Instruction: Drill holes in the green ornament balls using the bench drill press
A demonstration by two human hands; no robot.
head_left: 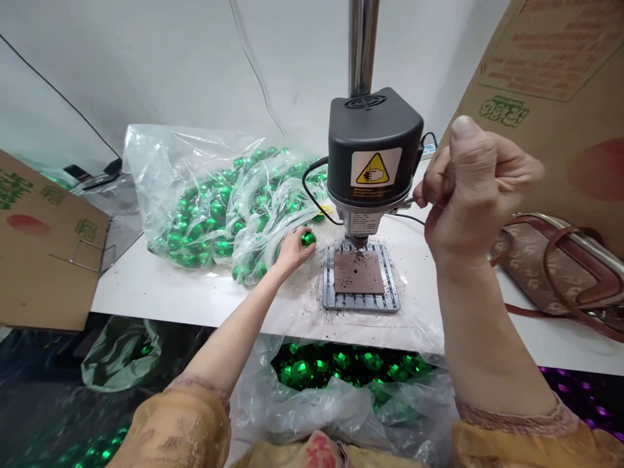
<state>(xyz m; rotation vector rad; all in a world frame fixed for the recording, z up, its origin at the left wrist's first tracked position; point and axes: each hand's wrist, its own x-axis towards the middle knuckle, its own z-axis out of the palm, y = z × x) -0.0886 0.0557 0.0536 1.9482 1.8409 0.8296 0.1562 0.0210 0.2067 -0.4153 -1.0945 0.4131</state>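
My left hand (293, 249) grips a shiny green ball (308, 238) between thumb and fingers, beside the opening of a clear plastic bag (160, 169) filled with more green balls. My right hand (475, 182) is closed around the feed handle (405, 204) on the side of a black bench drill press (373, 140). Below the drill's chuck (359, 240) lies a brown square plate (373, 273) with a small hole, on a grey slotted metal base (331, 300). Dark shavings are scattered over the plate and base.
At the table's front edge, an open plastic bag (336, 403) holds green balls (302, 374). Cardboard boxes stand at left (49, 260) and right (550, 84). A brown patterned handbag (541, 266) lies at the right. The steel column (363, 52) rises behind the drill.
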